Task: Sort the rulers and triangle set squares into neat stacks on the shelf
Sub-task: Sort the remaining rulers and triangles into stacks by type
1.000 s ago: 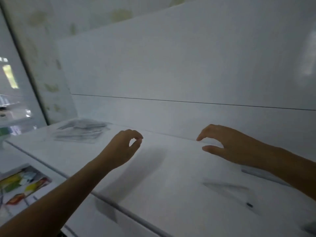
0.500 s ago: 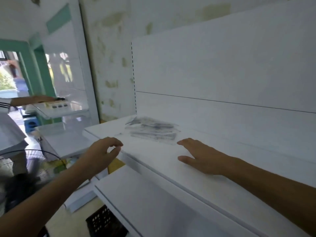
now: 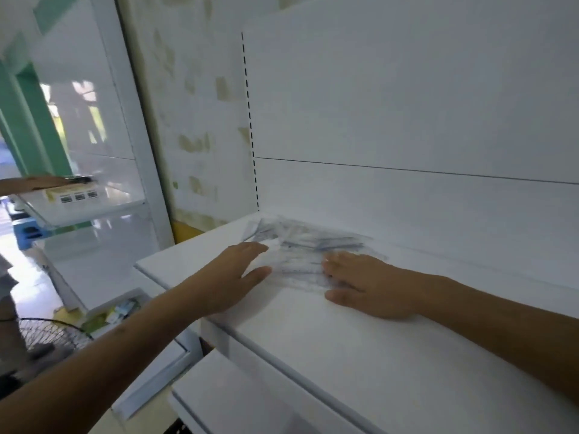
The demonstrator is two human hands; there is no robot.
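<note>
A loose pile of clear plastic rulers and set squares [image 3: 300, 245] lies at the far left end of the white shelf [image 3: 360, 355], against the back panel. My left hand [image 3: 238, 274] lies flat with straight fingers at the pile's left edge, fingertips touching it. My right hand [image 3: 366, 283] rests flat on the pile's right side, fingers extended over the transparent pieces. Neither hand grips anything. The image is blurred, so single rulers and triangles are hard to tell apart.
A lower white shelf [image 3: 238, 402] juts out below. Left of the shelf stands a glass display case [image 3: 94, 208], where another person's hand [image 3: 34, 183] rests. A floor fan [image 3: 47, 336] sits at the bottom left.
My view swung left along the shelf to the pile. Both hands moved forward and flattened: the left uncurled from a pinch onto the pile's edge, the right slid onto the pile.
</note>
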